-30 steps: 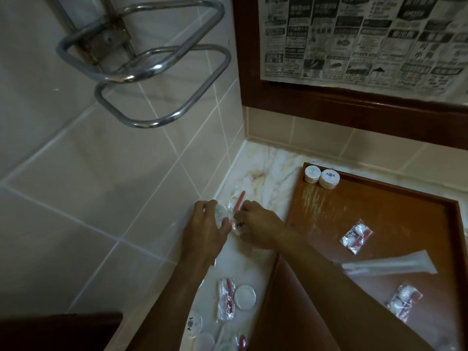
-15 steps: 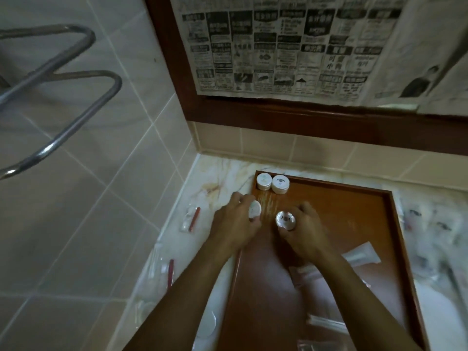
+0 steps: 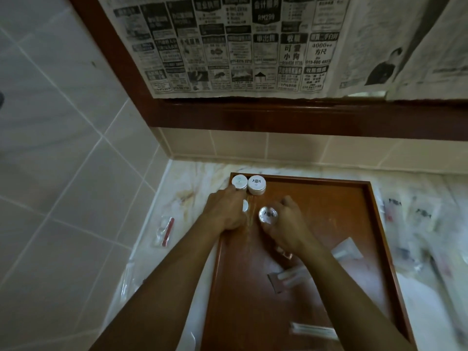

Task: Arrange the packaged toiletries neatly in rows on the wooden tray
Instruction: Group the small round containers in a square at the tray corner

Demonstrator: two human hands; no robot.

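Two round white tubs [image 3: 248, 184] are seen standing side by side in the far left corner of the wooden tray [image 3: 316, 224], the start of a row. A third round pack [image 3: 268, 214], shiny under clear wrap, is pinched at its rim by the fingers of the right hand [image 3: 286, 228], just behind the second tub. The left hand [image 3: 225, 211] is curled over another white disc [image 3: 245, 205], only a sliver of which is shown, with a fingertip touching the first tub; a firm grip is likely but cannot be confirmed.

These packs are judged light and fairly stiff, small pucks that will slide easily on the polished wood. The film wrap looks slippery, so the rim is best taken from opposite sides rather than pressed from above. A nudge against the standing tubs could knock the row askew.

Long soft sachets [image 3: 314, 330] are lying loose on the near part of the tray, and a packet with a red stick [image 3: 166, 230] is left on the marble counter [image 3: 192, 178]. Those are judged floppy and best lifted mid-length.
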